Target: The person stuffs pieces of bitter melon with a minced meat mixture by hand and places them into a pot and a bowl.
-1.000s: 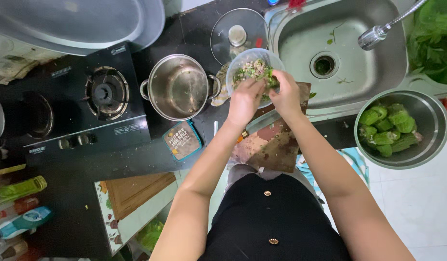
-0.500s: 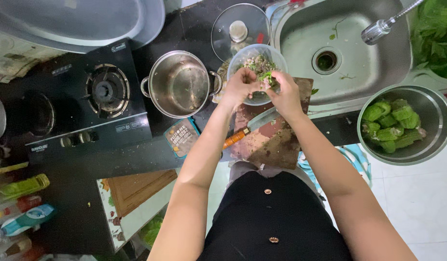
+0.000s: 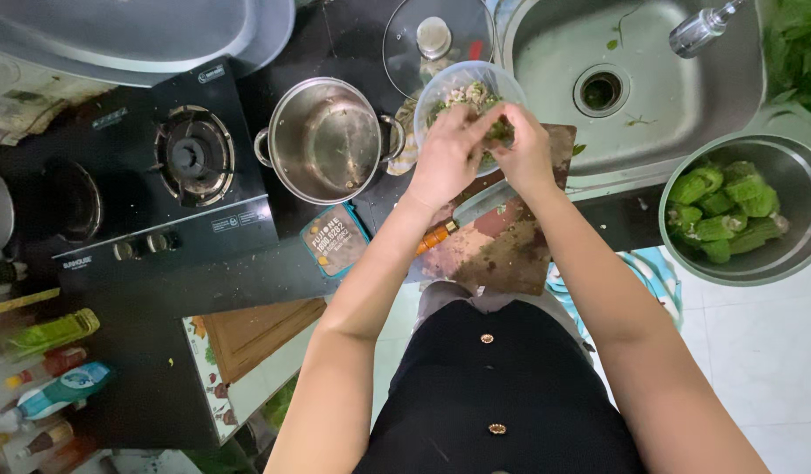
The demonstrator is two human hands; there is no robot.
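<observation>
I see a dark counter (image 3: 274, 281) carrying a gas stove (image 3: 133, 175) at left, a steel pot (image 3: 328, 140) beside it, a glass lid (image 3: 436, 39) far back, a clear bowl (image 3: 441, 83), a cutting board (image 3: 502, 246) near me, and a steel bowl (image 3: 774, 263) at right.

a home kitchen: gas stove (image 3: 160, 184), steel sink (image 3: 634, 79), cooking pot (image 3: 326, 140) and chopping board (image 3: 502, 241).

A green vegetable piece (image 3: 500, 132), apparently stuffed, sits above the clear bowl (image 3: 441, 88) of minced filling.
</observation>
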